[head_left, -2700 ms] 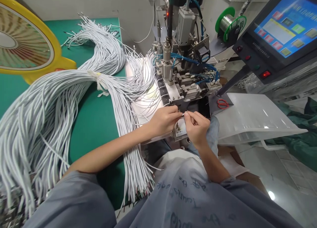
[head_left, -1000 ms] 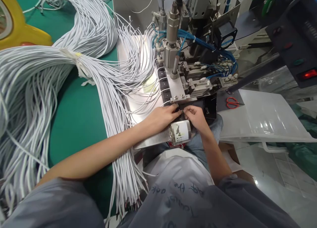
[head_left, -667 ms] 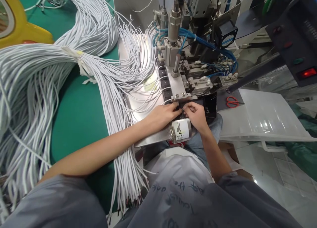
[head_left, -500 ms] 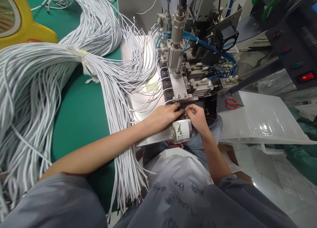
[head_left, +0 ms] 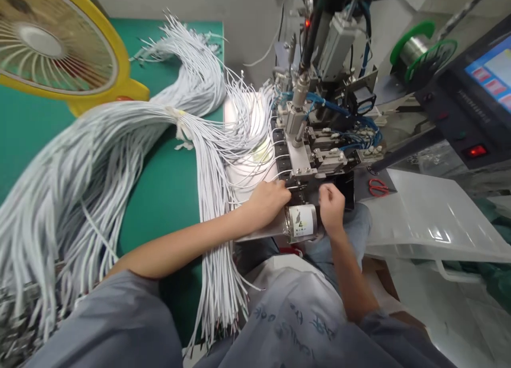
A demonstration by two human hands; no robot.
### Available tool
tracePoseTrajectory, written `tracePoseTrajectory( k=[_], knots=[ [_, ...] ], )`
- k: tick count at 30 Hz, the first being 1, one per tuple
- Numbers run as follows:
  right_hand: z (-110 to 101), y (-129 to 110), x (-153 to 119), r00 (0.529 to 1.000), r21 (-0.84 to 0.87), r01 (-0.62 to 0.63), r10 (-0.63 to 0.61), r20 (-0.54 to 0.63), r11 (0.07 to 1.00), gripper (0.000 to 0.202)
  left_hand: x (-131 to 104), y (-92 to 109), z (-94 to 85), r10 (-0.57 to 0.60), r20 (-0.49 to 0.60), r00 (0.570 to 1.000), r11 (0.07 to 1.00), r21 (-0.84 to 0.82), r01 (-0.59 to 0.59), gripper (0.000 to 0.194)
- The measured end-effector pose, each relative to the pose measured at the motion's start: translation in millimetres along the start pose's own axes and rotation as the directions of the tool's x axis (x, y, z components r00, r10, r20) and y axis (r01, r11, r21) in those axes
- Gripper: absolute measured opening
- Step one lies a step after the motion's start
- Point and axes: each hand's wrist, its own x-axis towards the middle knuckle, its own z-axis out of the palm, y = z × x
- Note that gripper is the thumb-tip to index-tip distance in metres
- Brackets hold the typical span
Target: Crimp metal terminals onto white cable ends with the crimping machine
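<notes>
My left hand (head_left: pixel 270 200) is closed at the front of the machine's slotted black block (head_left: pixel 280 148), with its fingers curled round a white cable (head_left: pixel 294 187) whose short end shows past the fingertips. To the right, my right hand (head_left: pixel 332 204) is a closed fist, apart from the left one; whatever may be in it is hidden. Other white cables lie in the slots just beyond my left hand. Between my wrists, nearer my body, sits a wrapped roll with a printed white label (head_left: pixel 302 222).
A large bundle of white cables (head_left: pixel 131 117) covers much of the green table (head_left: pixel 159 192). A yellow fan (head_left: pixel 120 59) stands at the left. The pneumatic machine (head_left: pixel 297 123) rises ahead. Red scissors (head_left: pixel 378 187), a wire spool (head_left: pixel 415 51) and a control panel (head_left: pixel 475 112) are at right.
My right hand has drawn away to the right from my left hand and closed into a fist. My left fingers have curled in. The camera view has shifted, showing more of the fan and panel.
</notes>
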Motion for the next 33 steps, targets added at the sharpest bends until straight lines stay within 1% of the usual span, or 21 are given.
tracePoseTrajectory(
  k=[1, 2, 3, 5, 7, 8, 10, 11, 12, 14, 15, 18, 20, 22, 25, 27, 30, 33],
  knots=[
    [-1, -6, -9, 0.997, 0.003, 0.036, -0.035, -0.075, 0.999, 0.022, 0, -1, 2.5, -0.038, -0.012, 0.999, 0.999, 0.018, 0.039, 0.025],
    [0, -11, -18, 0.99, 0.007, 0.081, -0.079, -0.117, 0.997, 0.022, 1, -2, 4.4, -0.076, -0.028, 0.997, 0.997, 0.03, 0.077, 0.026],
    [2, -16, -27, 0.984, 0.008, 0.137, -0.135, -0.112, 0.991, 0.022, 2, -5, 5.5, -0.103, -0.046, 0.994, 0.994, 0.033, 0.104, 0.026],
    [9, -22, -40, 0.968, 0.001, 0.242, -0.241, -0.068, 0.97, 0.023, 5, -16, 4.3, -0.134, -0.081, 0.988, 0.991, 0.019, 0.136, 0.023],
    [18, -23, -47, 0.945, -0.035, 0.325, -0.326, -0.018, 0.945, 0.023, 10, -35, -0.5, -0.165, -0.137, 0.977, 0.986, -0.003, 0.166, 0.019],
    [22, -22, -48, 0.933, -0.065, 0.359, -0.36, -0.004, 0.931, 0.022, 12, -47, -3.5, -0.192, -0.187, 0.963, 0.981, -0.011, 0.193, 0.02],
    [29, -20, -48, 0.907, -0.133, 0.418, -0.42, 0.009, 0.899, 0.021, 17, -73, -8.3, -0.271, -0.286, 0.919, 0.961, -0.032, 0.274, 0.024],
    [31, -19, -48, 0.896, -0.159, 0.439, -0.444, 0.009, 0.884, 0.02, 20, -85, -9.4, -0.308, -0.302, 0.902, 0.95, -0.04, 0.311, 0.028],
    [32, -18, -47, 0.888, -0.176, 0.454, -0.46, 0.002, 0.874, 0.02, 22, -95, -9.5, -0.339, -0.291, 0.895, 0.939, -0.046, 0.341, 0.035],
    [32, -16, -47, 0.877, -0.192, 0.471, -0.481, -0.006, 0.861, 0.021, 29, -111, -7.2, -0.357, -0.282, 0.891, 0.932, -0.042, 0.36, 0.044],
    [32, -16, -47, 0.873, -0.195, 0.476, -0.487, -0.01, 0.858, 0.021, 33, -116, -5.4, -0.357, -0.276, 0.892, 0.932, -0.04, 0.361, 0.046],
    [32, -15, -47, 0.868, -0.196, 0.483, -0.496, -0.023, 0.854, 0.022, 49, -125, -0.6, -0.377, -0.259, 0.889, 0.925, -0.048, 0.378, 0.047],
    [32, -15, -47, 0.866, -0.194, 0.484, -0.5, -0.036, 0.853, 0.023, 60, -130, 0.6, -0.399, -0.241, 0.885, 0.916, -0.061, 0.397, 0.054],
    [33, -15, -47, 0.866, -0.197, 0.483, -0.499, -0.039, 0.853, 0.024, 70, -133, 0.1, -0.416, -0.222, 0.882, 0.909, -0.072, 0.41, 0.061],
    [35, -15, -47, 0.87, -0.206, 0.476, -0.491, -0.03, 0.855, 0.025, 86, -138, -2.9, -0.457, -0.2, 0.867, 0.89, -0.094, 0.447, 0.065],
    [35, -14, -47, 0.873, -0.213, 0.471, -0.487, -0.029, 0.856, 0.025, 97, -140, -5.2, -0.498, -0.188, 0.846, 0.867, -0.115, 0.485, 0.064],
    [36, -14, -47, 0.87, -0.216, 0.473, -0.491, -0.035, 0.854, 0.025, 110, -145, -7.3, -0.55, -0.182, 0.815, 0.835, -0.144, 0.531, 0.056],
    [36, -14, -47, 0.868, -0.213, 0.477, -0.495, -0.035, 0.853, 0.025, 117, -154, -7.5, -0.589, -0.183, 0.787, 0.808, -0.174, 0.563, 0.052]
  ],
)
